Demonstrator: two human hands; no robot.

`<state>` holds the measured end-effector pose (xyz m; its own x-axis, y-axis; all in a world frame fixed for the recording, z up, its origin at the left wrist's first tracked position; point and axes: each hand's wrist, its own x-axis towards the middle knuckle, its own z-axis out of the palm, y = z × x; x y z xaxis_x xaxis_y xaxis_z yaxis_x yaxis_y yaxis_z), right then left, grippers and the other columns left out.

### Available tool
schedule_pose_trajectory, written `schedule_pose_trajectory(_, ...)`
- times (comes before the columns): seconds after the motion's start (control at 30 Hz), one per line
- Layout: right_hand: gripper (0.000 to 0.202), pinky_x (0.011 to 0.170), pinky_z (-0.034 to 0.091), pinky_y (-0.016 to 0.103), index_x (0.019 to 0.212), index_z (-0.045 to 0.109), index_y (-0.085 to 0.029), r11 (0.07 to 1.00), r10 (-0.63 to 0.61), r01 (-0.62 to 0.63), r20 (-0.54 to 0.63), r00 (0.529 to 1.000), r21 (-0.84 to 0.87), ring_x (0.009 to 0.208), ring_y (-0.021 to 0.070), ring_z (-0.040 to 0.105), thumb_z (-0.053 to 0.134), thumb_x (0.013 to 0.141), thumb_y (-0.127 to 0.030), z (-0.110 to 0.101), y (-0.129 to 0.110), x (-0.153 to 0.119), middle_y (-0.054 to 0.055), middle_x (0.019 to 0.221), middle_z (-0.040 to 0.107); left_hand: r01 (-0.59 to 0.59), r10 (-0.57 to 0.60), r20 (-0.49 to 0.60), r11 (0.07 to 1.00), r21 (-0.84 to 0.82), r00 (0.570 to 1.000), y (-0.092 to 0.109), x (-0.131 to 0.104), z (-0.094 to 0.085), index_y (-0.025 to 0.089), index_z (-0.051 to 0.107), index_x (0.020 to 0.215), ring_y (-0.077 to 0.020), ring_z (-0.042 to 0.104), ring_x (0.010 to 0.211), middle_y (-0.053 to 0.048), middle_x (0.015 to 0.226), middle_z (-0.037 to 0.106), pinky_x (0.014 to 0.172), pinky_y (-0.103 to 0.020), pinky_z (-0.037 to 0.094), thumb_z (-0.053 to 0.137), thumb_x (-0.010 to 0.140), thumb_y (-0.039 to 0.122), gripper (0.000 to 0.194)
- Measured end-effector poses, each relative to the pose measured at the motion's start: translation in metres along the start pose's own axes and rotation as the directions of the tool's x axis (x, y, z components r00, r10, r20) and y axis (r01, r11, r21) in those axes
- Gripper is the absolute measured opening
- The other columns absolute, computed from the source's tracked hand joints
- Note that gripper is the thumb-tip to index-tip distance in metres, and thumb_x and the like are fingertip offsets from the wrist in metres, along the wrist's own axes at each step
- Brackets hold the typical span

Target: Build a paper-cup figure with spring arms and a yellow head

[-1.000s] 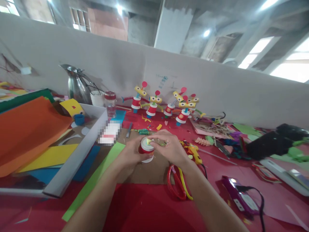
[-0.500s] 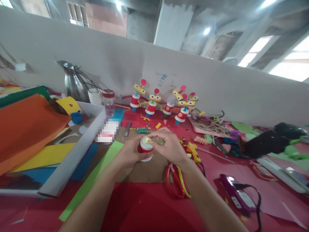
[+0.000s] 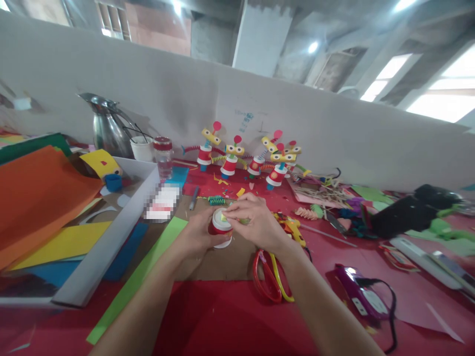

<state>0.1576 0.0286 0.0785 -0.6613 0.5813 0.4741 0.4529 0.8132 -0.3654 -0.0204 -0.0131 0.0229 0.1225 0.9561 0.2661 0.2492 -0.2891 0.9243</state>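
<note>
I see left hand [image 3: 196, 231] wrapped round red-white cup [image 3: 221, 229], right hand [image 3: 256, 220] pinching yellow piece [image 3: 223, 217] atop it; glue gun [image 3: 297, 233] right of both.

Red-and-white cup [image 3: 222, 229], white end up, within the curled fingers of the left hand [image 3: 195, 233].
Its red band shows above the left thumb, its white lower rim just below; whether that rim touches the surface is unclear. Between the thumb and forefinger tips of the right hand [image 3: 255, 221], a small yellow-green piece [image 3: 223, 217], partly hidden, meets the white top.
</note>
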Motion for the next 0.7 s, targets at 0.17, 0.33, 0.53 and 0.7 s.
schedule_pose_trajectory(0.17,0.025,0.084,0.043,0.047,0.096,0.077,-0.031,1.0,-0.003,0.004,-0.025,1.0,0.018,0.091,0.0232,0.054,0.063,0.085,-0.014,0.003,-0.001,-0.004,0.002,0.096,0.074,-0.024,0.024,-0.007,1.0,0.02,1.0,0.003,0.001,0.0,0.026,0.066,0.112,-0.0245,0.066,0.092,-0.008,0.109,0.07,0.077,-0.035,0.05,0.074,0.065,0.024,0.048)
schedule_pose_trajectory(0.33,0.033,0.087,0.046,0.046,0.108,0.074,-0.033,0.995,0.064,-0.06,-0.052,0.997,0.086,0.098,0.0238,0.056,0.057,0.087,-0.013,0.0,-0.006,-0.007,0.004,0.105,0.072,-0.008,0.008,-0.004,0.999,-0.042,1.0,0.003,0.0,0.002,0.027,0.063,0.117,-0.0265,0.066,0.097,-0.008,0.112,0.07,0.081,-0.037,0.051,0.074,0.065,0.023,0.053)
schedule_pose_trajectory(0.53,0.04,0.095,0.047,0.042,0.119,0.068,-0.03,0.962,0.159,-0.124,-0.128,0.979,0.245,0.108,0.0215,0.059,0.055,0.086,-0.012,-0.006,-0.004,-0.011,0.004,0.111,0.07,-0.035,0.035,-0.035,0.999,0.012,0.999,0.004,0.0,0.001,0.027,0.065,0.115,-0.0262,0.067,0.096,-0.006,0.108,0.072,0.082,-0.037,0.051,0.076,0.063,0.024,0.052)
schedule_pose_trajectory(0.7,0.032,0.097,0.047,0.039,0.113,0.07,-0.027,0.859,0.367,-0.217,-0.262,0.892,0.464,0.108,0.0204,0.063,0.055,0.086,-0.018,0.011,0.009,-0.026,0.004,0.11,0.071,0.004,-0.003,-0.042,0.999,0.033,0.999,0.004,0.001,0.003,0.026,0.063,0.115,-0.0273,0.066,0.1,-0.007,0.111,0.071,0.087,-0.041,0.05,0.077,0.062,0.024,0.054)
